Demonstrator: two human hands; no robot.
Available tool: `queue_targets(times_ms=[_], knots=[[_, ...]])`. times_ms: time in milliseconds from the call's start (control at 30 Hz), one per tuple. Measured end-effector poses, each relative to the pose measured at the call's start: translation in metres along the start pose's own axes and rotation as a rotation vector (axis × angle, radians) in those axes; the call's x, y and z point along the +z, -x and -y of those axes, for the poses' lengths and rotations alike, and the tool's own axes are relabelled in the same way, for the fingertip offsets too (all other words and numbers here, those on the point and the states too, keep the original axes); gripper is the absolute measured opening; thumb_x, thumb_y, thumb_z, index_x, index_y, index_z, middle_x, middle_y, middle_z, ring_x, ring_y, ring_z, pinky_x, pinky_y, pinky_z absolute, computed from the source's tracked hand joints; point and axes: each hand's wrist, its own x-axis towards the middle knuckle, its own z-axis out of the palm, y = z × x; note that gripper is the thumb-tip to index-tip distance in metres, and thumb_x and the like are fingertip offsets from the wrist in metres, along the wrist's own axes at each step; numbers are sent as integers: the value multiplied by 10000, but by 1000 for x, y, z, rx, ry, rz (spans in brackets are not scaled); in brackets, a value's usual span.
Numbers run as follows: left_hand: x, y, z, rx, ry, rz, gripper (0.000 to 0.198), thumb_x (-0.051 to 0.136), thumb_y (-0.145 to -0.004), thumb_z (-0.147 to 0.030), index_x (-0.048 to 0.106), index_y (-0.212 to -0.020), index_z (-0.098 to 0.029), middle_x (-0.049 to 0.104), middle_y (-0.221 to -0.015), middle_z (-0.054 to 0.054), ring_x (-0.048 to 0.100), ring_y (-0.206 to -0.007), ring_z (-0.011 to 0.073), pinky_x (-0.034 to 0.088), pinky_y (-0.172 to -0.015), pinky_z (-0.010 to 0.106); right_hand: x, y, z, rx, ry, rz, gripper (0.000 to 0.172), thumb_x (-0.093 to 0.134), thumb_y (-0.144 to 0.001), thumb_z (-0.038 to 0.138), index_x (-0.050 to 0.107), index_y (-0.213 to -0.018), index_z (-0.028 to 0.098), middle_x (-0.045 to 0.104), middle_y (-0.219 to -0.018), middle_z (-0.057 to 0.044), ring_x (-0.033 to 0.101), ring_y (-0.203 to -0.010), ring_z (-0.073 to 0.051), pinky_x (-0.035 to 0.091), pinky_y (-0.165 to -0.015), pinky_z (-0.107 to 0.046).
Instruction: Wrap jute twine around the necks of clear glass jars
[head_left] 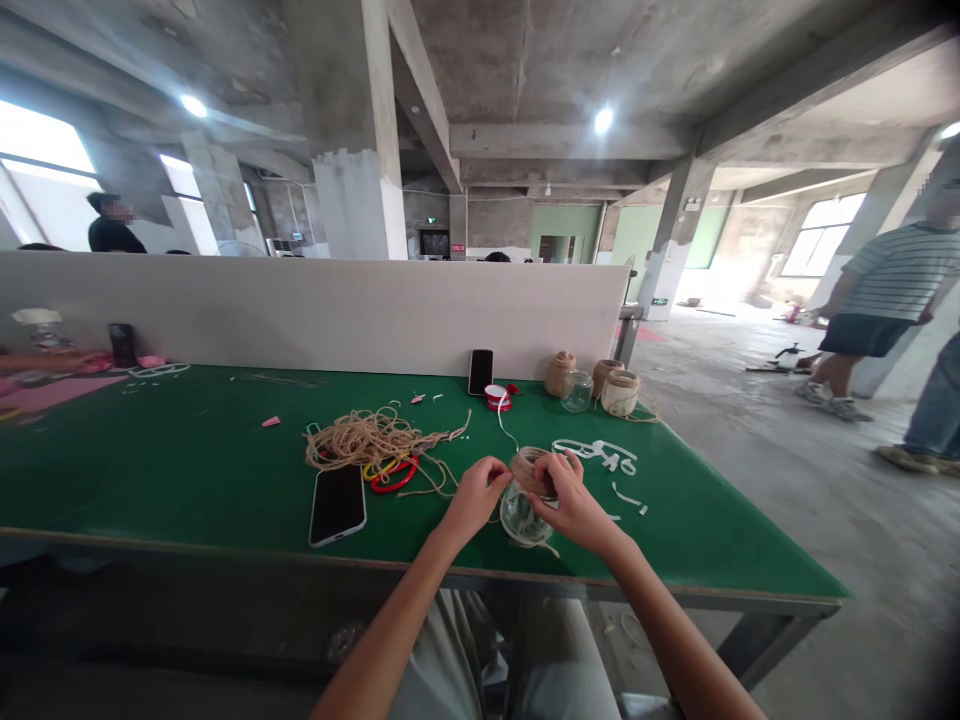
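Head view: glass jar (525,518) sat at the near edge of the green desk (187,455), between both hands, a brown twine band (531,470) around its upper part. Right hand (570,497) was curled partly closed, fingers over the band, thumb lower down, holding the jar. Left hand (478,493) had its fingertips drawn nearly together at the band's left edge; couldn't tell from where I stood whether they pinched a strand. Handling, my guess: jar rigid, fairly light, breakable, slick on bare glass; twine rough and soft, better grip, though loose turns might slide. I'd steady it low on the body and keep pressure even. Containers: no contents visible in the jar's clear lower part. At the back right stood a bare jar (577,392), nothing visible inside, among a lidded-looking brown jar (560,373), another brown jar (606,375) and a paler wrapped jar (620,396); their wrapping hid the insides. Loose twine (367,438) lay heaped left of the hands.
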Motion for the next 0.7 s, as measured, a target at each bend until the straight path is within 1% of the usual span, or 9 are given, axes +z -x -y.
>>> queue_targets(times_ms=[200, 367, 533, 700], knots=[[0, -3, 5, -13, 78, 32, 180, 453, -835, -299, 548, -764, -162, 560, -710, 0, 531, -667, 150, 408, -615, 233, 0, 0, -1, -2, -14, 5, 145, 476, -767, 188, 362, -850, 218, 452, -814, 6, 473, -800, -166, 190, -1035, -484], [2, -2, 5, 7, 145, 29, 182, 436, -850, -303, 530, -773, -166, 539, -715, -9, 514, -682, 144, 397, -637, 232, 0, 1, 0, -4, -30, 4, 150, 476, -769, 184, 355, -852, 216, 441, -812, 8, 468, -791, -162, 184, -1035, -488], [9, -2, 9, 25, 215, -2, 180, 445, -854, -323, 481, -757, -176, 477, -700, -26, 468, -664, 131, 380, -642, 230, -1, 1, 0, -9, -22, -4, 138, 476, -765, 184, 366, -841, 217, 452, -803, 7, 465, -780, -165, 204, -1026, -487], [21, -6, 21, 23, 337, -13, 253, 435, -855, -419, 441, -767, -182, 414, -700, -34, 436, -653, 121, 381, -637, 226, 1, 0, -3, -2, -12, -14, 139, 479, -757, 193, 359, -823, 218, 452, -795, 8, 465, -776, -166, 231, -1015, -482]])
